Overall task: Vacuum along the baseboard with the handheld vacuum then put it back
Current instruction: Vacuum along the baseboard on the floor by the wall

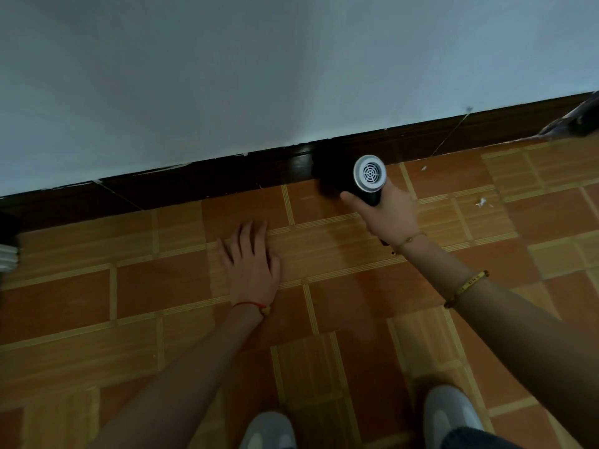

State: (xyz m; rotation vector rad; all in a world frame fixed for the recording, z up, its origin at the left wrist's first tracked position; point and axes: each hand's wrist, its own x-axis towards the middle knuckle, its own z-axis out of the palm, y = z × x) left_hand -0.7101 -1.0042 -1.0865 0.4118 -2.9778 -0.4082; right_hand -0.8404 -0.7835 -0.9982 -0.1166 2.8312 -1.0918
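The handheld vacuum (363, 179) is black with a round silver vented rear end facing me. Its dark front end is against the dark brown baseboard (201, 186) that runs diagonally under the pale wall. My right hand (389, 212) is shut around the vacuum's handle. My left hand (251, 264) lies flat on the orange tiled floor (162, 286), fingers spread, holding nothing, left of the vacuum and a short way from the baseboard.
Small white scraps (482, 202) lie on the tiles to the right of the vacuum. A dark object (573, 121) sits by the baseboard at the far right. White stacked items (8, 256) are at the left edge. My two grey shoes (449, 413) are at the bottom.
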